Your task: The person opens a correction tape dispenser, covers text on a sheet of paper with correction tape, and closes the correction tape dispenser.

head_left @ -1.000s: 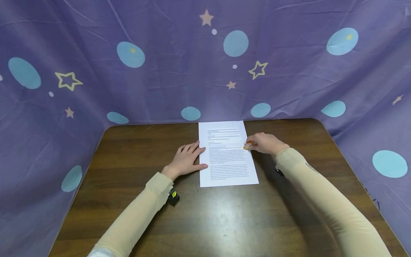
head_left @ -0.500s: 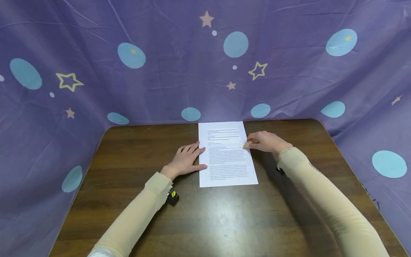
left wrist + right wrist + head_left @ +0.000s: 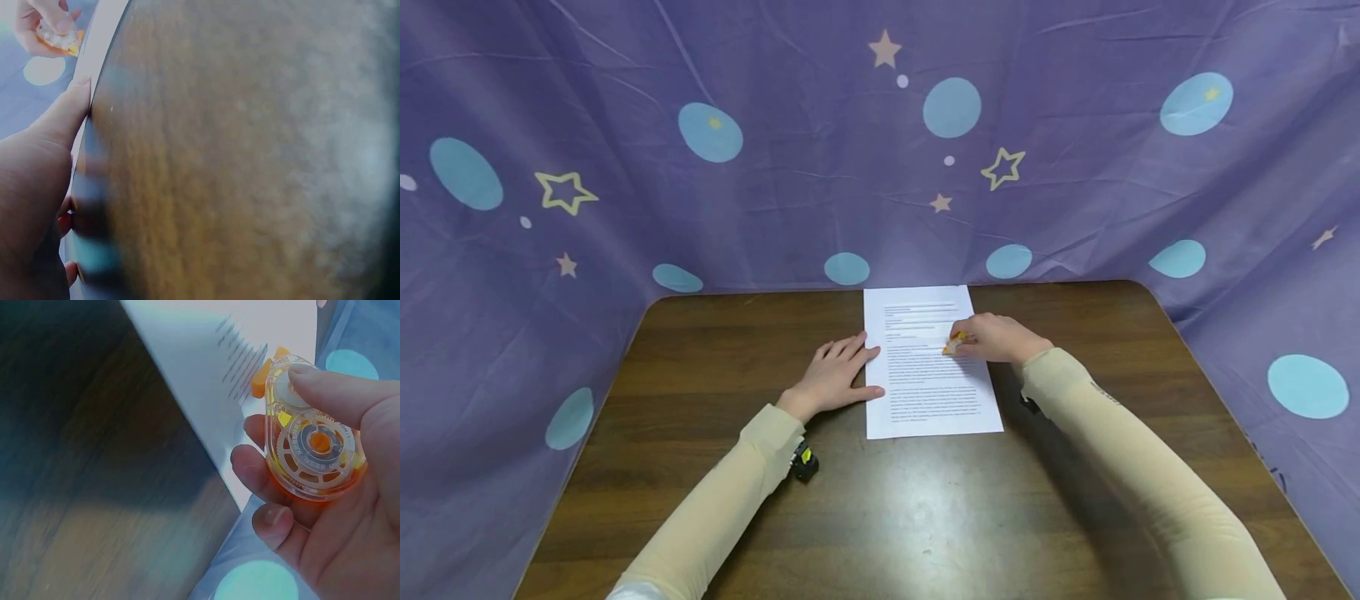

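A printed sheet of paper (image 3: 925, 408) lies flat at the far side of the table. My left hand (image 3: 831, 379) rests with spread fingers on the paper's left edge; in the left wrist view its thumb (image 3: 65, 115) lies along that edge. My right hand (image 3: 1000, 337) grips a correction tape (image 3: 315, 440) with a clear case and orange tip, the thumb pressed on its side. In the head view, the correction tape (image 3: 957, 342) is over the text, right of the middle. Whether its tip touches the paper I cannot tell.
The brown wooden table (image 3: 700, 358) reaches back to a purple curtain (image 3: 790, 167) patterned with stars and blue spots. This curtain also hangs along both sides. A small black device (image 3: 805, 461) is worn at the left wrist.
My right hand has moved left with the correction tape, from the paper's right edge in over the text. The left hand stays where it was.
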### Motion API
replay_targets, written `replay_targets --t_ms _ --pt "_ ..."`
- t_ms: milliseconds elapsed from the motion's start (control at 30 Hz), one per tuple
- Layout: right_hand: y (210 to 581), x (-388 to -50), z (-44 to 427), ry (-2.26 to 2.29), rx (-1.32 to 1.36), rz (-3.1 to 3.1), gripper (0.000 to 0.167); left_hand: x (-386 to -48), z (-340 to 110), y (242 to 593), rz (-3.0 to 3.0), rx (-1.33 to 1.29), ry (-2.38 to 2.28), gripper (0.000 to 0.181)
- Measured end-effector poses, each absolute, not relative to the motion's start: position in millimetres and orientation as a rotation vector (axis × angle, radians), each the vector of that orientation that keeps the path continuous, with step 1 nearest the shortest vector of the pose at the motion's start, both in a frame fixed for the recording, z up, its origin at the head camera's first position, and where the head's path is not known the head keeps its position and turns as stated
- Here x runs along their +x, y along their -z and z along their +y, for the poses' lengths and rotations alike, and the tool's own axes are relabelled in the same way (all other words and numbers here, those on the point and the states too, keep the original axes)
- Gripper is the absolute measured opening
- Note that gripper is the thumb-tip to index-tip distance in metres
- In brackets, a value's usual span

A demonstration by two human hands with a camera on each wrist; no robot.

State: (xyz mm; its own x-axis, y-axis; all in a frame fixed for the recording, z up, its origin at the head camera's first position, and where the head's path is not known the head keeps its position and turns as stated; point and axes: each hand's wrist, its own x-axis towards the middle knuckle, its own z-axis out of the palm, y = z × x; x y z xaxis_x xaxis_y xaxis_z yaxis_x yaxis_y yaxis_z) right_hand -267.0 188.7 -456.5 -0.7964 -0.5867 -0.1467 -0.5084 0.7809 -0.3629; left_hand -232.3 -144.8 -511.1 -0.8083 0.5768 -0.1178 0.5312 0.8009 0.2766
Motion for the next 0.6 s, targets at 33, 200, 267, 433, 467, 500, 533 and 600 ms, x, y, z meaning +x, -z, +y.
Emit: replay_targets --t_ms 33,200,267,433,467,500,533,600 --pt "456.8 -267.0 186.1 0.445 -0.861 2.724 0.016 -232.2 -144.7 511.0 2.790 0.868 -0.348 0.085" --pt "459.7 -266.6 175.7 0.431 -0.892 2.729 0.018 -232.4 -144.3 510.3 2.772 0.855 -0.361 0.088" --pt "460.3 -266.1 172.2 0.426 -0.895 2.733 0.018 -232.8 -144.1 510.3 2.774 0.854 -0.370 0.088" --pt "458.8 -265.0 164.6 0.420 -0.899 2.743 0.016 -234.2 -144.2 513.8 2.791 0.845 -0.372 0.088" --pt "458.9 -265.1 163.5 0.419 -0.902 2.744 0.015 -234.4 -144.3 515.0 2.797 0.848 -0.375 0.088" --pt "459.0 -265.3 162.4 0.416 -0.903 2.744 0.015 -234.6 -144.4 516.0 2.797 0.845 -0.374 0.088" --pt "459.4 -265.6 161.8 0.412 -0.904 2.745 0.015 -235.0 -144.3 516.4 2.797 0.845 -0.374 0.089" --pt "460.9 -266.8 161.0 0.406 -0.907 2.747 0.015 -235.6 -144.3 517.0 2.798 0.846 -0.379 0.089"
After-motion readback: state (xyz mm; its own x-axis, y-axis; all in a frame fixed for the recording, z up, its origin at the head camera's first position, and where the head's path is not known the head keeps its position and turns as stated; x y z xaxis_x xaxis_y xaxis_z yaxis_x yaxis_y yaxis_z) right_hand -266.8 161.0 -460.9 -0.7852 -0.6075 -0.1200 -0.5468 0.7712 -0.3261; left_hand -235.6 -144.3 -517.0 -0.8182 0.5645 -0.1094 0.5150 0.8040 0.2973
